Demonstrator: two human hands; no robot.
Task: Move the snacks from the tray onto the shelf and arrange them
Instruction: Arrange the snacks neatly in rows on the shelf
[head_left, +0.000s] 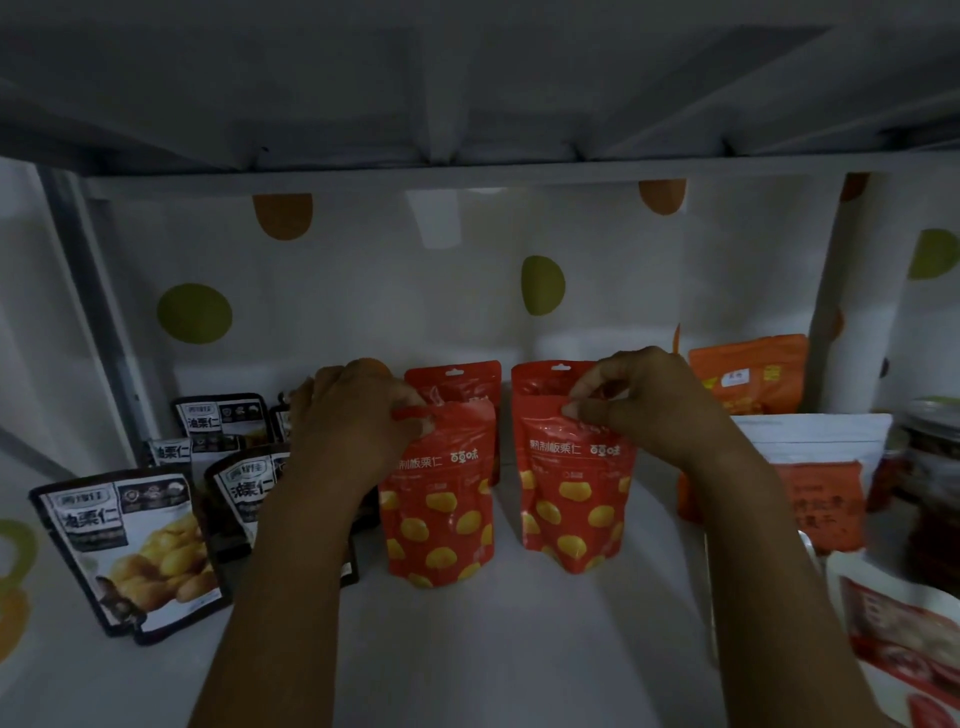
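Left hand (358, 421) pinches left pouch (441, 514), right hand (644, 410) right pouch (571, 504), on the shelf (519, 649); your arranging appears unfinished.

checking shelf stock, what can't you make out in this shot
Head view:
- Rear red pouches: mostly hidden by the front red pouches.
- Middle black pouch: partly behind the left forearm.
- Jar: cut by the right edge.
- Pouch small print: too blurred, dim.

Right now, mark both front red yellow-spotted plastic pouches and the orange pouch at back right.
Left red pouch (439, 519): head view, front panel.
Right red pouch (571, 509): head view, front panel.
Orange pouch (748, 379): head view, front face.
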